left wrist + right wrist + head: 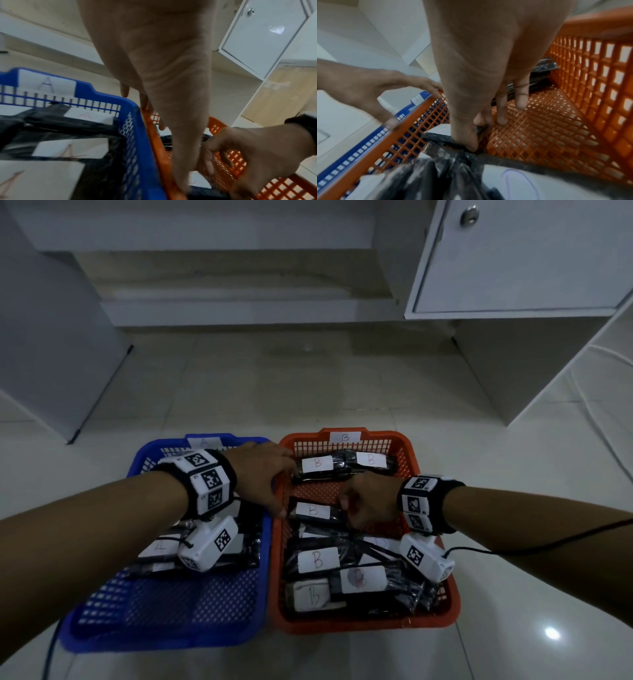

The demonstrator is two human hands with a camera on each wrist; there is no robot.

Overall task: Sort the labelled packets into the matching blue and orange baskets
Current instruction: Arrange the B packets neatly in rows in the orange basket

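Packets (317, 559) nearly all sorted: B ones lying in orange basket (346, 626), A ones in blue basket (164, 642) just left of it.
R hand (368, 503) is pinching a B packet (313, 511) mid orange basket, prob. just placing it; L hand (265, 474) is spreading relaxed over orange basket's left rim, gripping nothing.

A pale glossy tiled floor (308, 392) carries everything. Directly on it, under the left hand (263, 474), sits the blue basket (164, 635); touching its side, beneath the right hand (366, 501), sits the orange basket (359, 625). A white cable (582, 405) trails across the tiles beyond the right hand
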